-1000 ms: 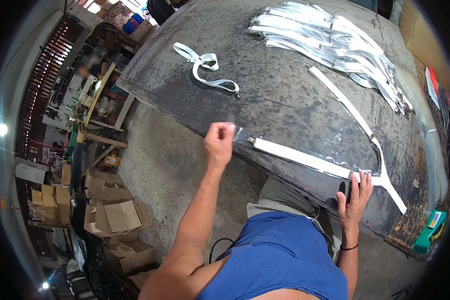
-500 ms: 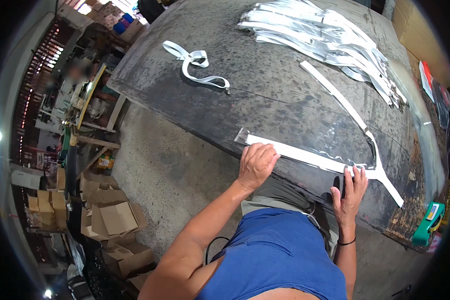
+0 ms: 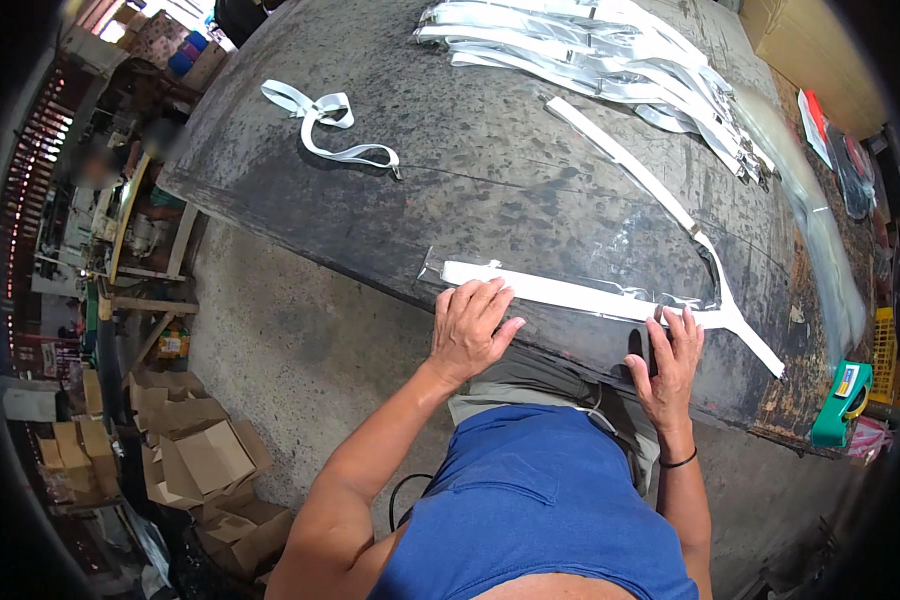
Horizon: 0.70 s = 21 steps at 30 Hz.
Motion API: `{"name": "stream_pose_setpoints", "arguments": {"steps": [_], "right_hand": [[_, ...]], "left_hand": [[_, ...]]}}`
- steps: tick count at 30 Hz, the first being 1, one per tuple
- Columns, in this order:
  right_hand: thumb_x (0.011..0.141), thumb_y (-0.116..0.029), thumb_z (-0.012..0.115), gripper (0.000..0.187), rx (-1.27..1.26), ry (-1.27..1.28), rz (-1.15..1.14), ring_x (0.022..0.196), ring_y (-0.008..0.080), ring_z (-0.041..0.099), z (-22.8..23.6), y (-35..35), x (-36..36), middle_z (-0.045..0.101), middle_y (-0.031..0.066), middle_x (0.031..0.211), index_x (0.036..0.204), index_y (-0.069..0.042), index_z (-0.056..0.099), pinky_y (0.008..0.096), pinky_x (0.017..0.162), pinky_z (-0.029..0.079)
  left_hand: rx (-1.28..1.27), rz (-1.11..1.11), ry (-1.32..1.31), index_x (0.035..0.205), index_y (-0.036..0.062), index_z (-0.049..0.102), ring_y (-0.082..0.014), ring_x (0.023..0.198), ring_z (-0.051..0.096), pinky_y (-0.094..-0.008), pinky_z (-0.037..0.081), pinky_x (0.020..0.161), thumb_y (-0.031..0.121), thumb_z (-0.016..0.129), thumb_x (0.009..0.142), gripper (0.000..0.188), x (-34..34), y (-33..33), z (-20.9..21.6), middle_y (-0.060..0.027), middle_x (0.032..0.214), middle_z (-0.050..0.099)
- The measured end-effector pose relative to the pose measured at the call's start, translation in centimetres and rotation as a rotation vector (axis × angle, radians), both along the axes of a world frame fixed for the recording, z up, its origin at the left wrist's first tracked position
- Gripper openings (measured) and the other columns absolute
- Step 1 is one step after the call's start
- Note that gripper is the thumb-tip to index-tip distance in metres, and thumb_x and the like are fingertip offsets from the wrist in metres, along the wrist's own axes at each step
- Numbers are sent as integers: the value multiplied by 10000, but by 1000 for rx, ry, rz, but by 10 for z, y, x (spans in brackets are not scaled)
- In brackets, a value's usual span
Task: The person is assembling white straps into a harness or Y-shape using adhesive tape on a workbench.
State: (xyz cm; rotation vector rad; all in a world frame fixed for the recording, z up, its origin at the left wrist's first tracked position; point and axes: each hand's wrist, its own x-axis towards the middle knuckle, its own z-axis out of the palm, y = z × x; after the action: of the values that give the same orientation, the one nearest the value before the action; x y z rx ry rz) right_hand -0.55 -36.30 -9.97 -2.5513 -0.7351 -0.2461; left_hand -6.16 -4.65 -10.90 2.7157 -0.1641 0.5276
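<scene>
A pair of white Y-shaped suspenders (image 3: 580, 295) lies near the front edge of the dark table (image 3: 490, 215). Its wide part lies in a clear plastic sleeve (image 3: 428, 266) whose left end juts past the strap; one strap runs outside toward the back, and a short one points front right. My left hand (image 3: 470, 328) rests its fingertips on the strap's left end, thumb spread away. Toward the fork, my right hand (image 3: 668, 370) lays its outstretched fingers on the strap, thumb apart. Neither hand grips anything.
A pile of white suspenders (image 3: 590, 45) covers the far side. One looped white strap (image 3: 345, 153) lies at the back left. Clear plastic sleeves (image 3: 820, 260) run along the right, near a green tape dispenser (image 3: 840, 405). Open cardboard boxes (image 3: 205, 460) stand on the floor at left.
My left hand's fingers have loosened and spread, the thumb now apart. My right hand stays on the strap near the fork. The whole view has shifted, so the table's things appear further left.
</scene>
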Motion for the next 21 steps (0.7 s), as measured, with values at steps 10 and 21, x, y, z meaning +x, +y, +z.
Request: {"name": "stream_pose_setpoints", "arguments": {"steps": [10, 21], "right_hand": [[794, -274, 798, 557, 3, 8, 94, 1406, 444, 349, 9, 24, 0, 472, 164, 1431, 1291, -99, 616, 627, 1144, 220], [779, -306, 808, 567, -59, -1, 212, 1410, 447, 336, 20, 62, 11, 460, 170, 1442, 1286, -130, 627, 638, 1137, 226]], "left_hand": [[64, -67, 54, 1187, 77, 670, -245, 1137, 504, -404, 368, 904, 362, 740, 841, 454, 3, 9, 11, -54, 1252, 617], [54, -86, 81, 1192, 109, 671, -247, 1141, 484, -410, 353, 910, 376, 746, 838, 449, 5, 14, 9, -32, 1261, 592]]}}
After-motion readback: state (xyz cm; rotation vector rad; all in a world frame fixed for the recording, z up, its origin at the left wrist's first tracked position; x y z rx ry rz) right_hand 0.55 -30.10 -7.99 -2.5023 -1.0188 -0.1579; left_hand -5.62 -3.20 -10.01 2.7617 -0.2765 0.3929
